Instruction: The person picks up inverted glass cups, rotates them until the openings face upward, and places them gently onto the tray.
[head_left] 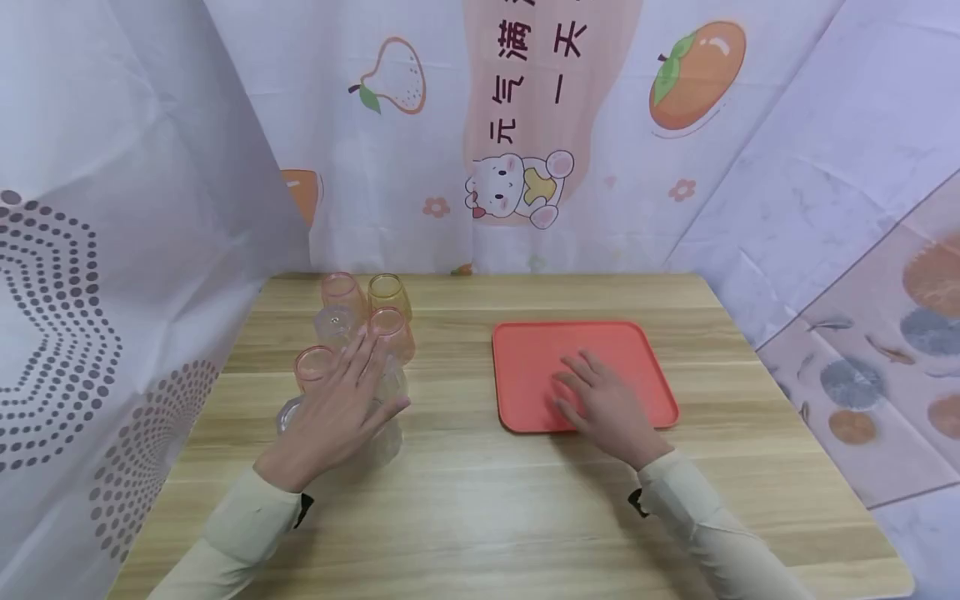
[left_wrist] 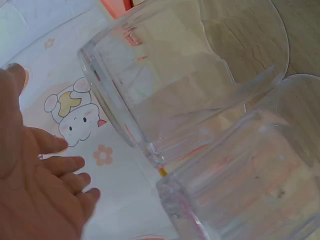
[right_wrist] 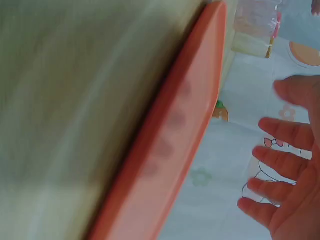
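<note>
My left hand [head_left: 333, 417] reaches over a cluster of upside-down drinking glasses at the left, fingers straight and thumb spread. Among them are a yellow-tinted glass [head_left: 388, 296], pink-tinted glasses such as the front one [head_left: 393, 337], and clear ones. Part of the group is hidden beneath the hand. In the left wrist view, a large clear glass [left_wrist: 165, 75] fills the middle, apart from the fingers. At the right, my right hand [head_left: 603, 408] hovers over a red rectangular tray [head_left: 525, 358], its fingers spread and holding nothing.
The wooden table [head_left: 465, 517] carries the glasses and the tray, with bare wood between them. A printed curtain [head_left: 600, 242] hangs along the table's back edge, and more patterned cloth [head_left: 150, 275] closes off the sides.
</note>
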